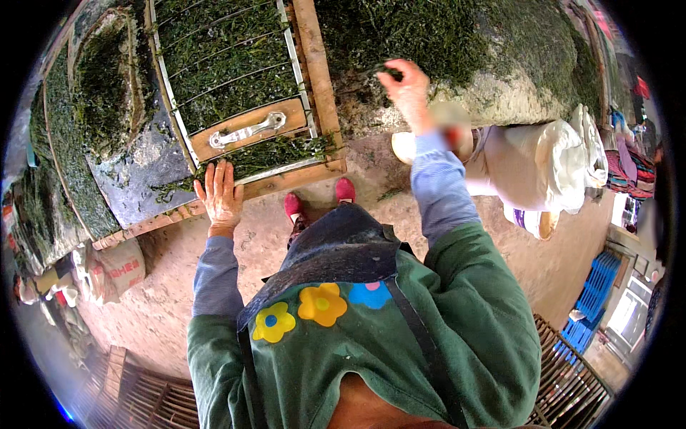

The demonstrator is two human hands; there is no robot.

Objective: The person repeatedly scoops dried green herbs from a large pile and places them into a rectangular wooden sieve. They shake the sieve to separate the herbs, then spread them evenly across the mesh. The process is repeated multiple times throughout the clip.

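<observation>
My left hand (220,194) lies flat with fingers stretched on the near left corner of a wooden frame (321,93). Inside it, loose green tea-like leaves (221,43) lie under thin wires strung between pale metal rails (296,68). A wooden board (287,114) with a clear-looking handle (246,132) spans the rails just beyond my left fingers. Out to the right, my right hand (406,89) is raised with thumb and fingers curled together around a small dark green clump of leaves (389,72). It is over the near edge of a large leaf heap (421,36).
Further leaves (61,150) cover the worktop on the left. A white sack (550,161) and a white bucket (532,220) stand at the right; another printed sack (118,270) sits at lower left. Slatted bamboo racks (568,375) are behind me. Blue plastic crates (593,293) stand far right.
</observation>
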